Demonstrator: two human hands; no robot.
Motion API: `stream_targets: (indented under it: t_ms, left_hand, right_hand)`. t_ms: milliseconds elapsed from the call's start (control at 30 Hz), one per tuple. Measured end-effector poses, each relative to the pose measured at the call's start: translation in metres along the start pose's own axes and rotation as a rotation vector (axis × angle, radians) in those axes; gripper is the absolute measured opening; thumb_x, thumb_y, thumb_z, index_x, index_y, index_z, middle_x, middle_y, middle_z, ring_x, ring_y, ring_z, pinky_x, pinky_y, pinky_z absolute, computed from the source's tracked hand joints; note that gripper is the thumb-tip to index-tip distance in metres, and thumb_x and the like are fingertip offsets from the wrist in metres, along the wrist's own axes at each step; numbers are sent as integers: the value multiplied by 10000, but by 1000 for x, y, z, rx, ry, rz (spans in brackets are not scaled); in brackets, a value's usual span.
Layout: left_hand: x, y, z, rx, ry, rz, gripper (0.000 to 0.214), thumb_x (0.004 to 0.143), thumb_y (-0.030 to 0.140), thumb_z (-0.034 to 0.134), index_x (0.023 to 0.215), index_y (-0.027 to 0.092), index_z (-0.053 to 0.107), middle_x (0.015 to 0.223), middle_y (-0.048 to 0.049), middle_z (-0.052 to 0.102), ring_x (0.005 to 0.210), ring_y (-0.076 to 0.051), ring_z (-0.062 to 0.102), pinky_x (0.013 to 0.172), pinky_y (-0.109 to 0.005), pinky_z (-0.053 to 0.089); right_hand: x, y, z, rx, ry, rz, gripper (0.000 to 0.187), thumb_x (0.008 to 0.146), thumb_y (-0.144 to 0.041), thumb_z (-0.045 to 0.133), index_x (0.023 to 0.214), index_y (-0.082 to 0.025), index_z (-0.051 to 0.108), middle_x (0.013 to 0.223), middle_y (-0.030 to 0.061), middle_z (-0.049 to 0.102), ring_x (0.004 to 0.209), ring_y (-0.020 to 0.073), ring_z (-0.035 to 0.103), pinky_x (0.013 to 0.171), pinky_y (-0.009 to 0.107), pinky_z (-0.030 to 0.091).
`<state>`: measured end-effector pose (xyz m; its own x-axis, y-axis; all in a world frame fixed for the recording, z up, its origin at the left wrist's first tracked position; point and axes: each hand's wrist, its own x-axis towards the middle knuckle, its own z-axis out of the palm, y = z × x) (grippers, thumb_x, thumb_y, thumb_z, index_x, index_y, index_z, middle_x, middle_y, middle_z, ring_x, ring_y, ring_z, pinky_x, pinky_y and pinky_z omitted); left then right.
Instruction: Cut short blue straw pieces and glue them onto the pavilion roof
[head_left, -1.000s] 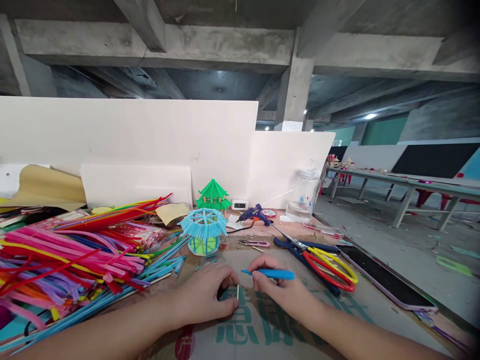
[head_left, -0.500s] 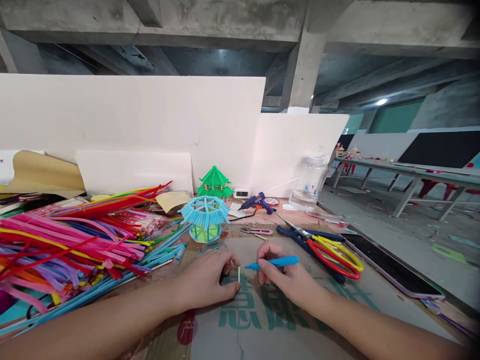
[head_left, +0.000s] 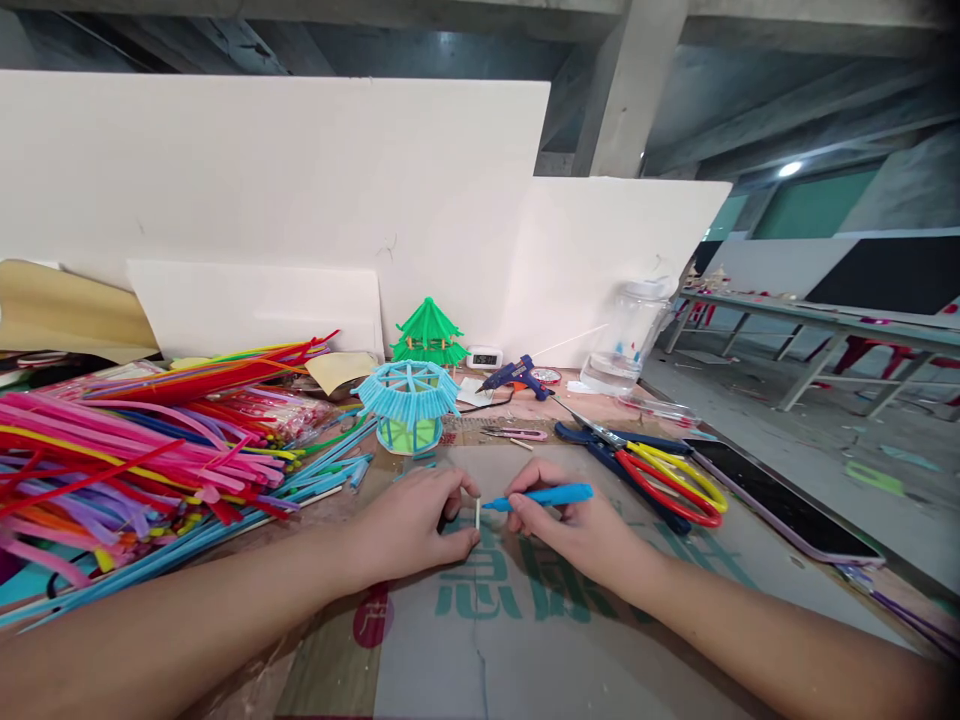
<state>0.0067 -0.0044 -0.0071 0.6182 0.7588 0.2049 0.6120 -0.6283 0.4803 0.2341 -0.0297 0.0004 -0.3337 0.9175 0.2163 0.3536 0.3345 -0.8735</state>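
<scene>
Between the thumb and forefinger of my left hand [head_left: 424,520] stands a short pale stick [head_left: 478,514], gripped at its two ends. My right hand [head_left: 566,515] is closed around a blue marker pen [head_left: 551,495], whose tip points left and lies at or very near the stick; I cannot tell whether they touch. Both hands are low over a cardboard sheet [head_left: 540,660] with green printed characters. Just beyond them sits a small light-blue model pavilion [head_left: 409,400] with a ribbed roof, and behind it a green model roof [head_left: 429,335].
A heap of coloured pipe cleaners [head_left: 150,450] fills the left side. To the right lie scissors with red and yellow handles [head_left: 667,485], dark-handled pliers [head_left: 600,460] and a phone [head_left: 780,500]. Farther back are a glue gun [head_left: 519,375], a small clock [head_left: 484,357] and a clear jar [head_left: 622,340].
My view has tilted slightly downward, so the scene sits higher. The marker's tip has come closer to the stick. Both hands keep their holds.
</scene>
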Motion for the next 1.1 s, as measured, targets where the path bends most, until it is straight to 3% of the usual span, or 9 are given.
stream_targets:
  t_ms: [1100]
  left_hand:
    - [0, -1, -1, 82, -2, 61, 280, 873, 390, 601, 1082, 206, 567, 800, 17, 588, 746, -168, 571, 642, -279, 372]
  right_hand:
    - [1, -2, 0, -22, -35, 1, 198, 922, -423, 609, 909, -226, 592, 776, 22, 698, 724, 178, 683, 657, 311, 555]
